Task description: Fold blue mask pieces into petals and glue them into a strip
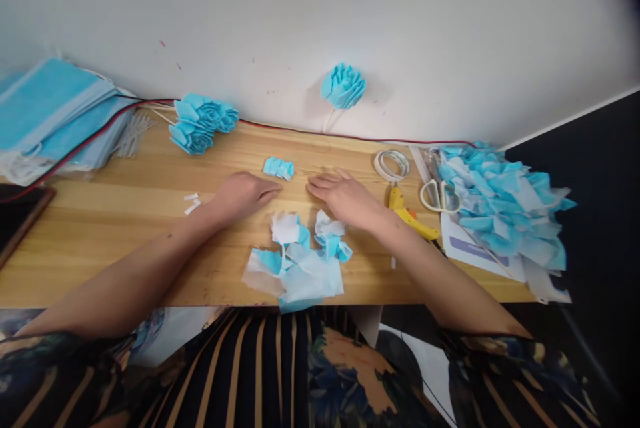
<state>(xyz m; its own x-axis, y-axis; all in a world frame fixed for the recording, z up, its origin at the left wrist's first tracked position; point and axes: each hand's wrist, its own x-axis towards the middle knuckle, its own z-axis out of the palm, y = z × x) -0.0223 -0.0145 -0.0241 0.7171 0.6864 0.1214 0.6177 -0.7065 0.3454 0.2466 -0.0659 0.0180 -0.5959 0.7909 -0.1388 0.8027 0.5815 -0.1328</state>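
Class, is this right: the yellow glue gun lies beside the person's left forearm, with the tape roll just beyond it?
Wrong forearm: the head view shows the yellow glue gun beside the right forearm, with the tape roll just beyond it.

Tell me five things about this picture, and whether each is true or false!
1. The glue gun is yellow. True.
2. Somebody is holding tape. False: the tape roll lies on the table, apart from the right hand.
3. The left hand is near a small blue piece. True.
4. Masks are piled at the right. False: the mask pile is at the left.
5. A blue flower is by the wall. True.
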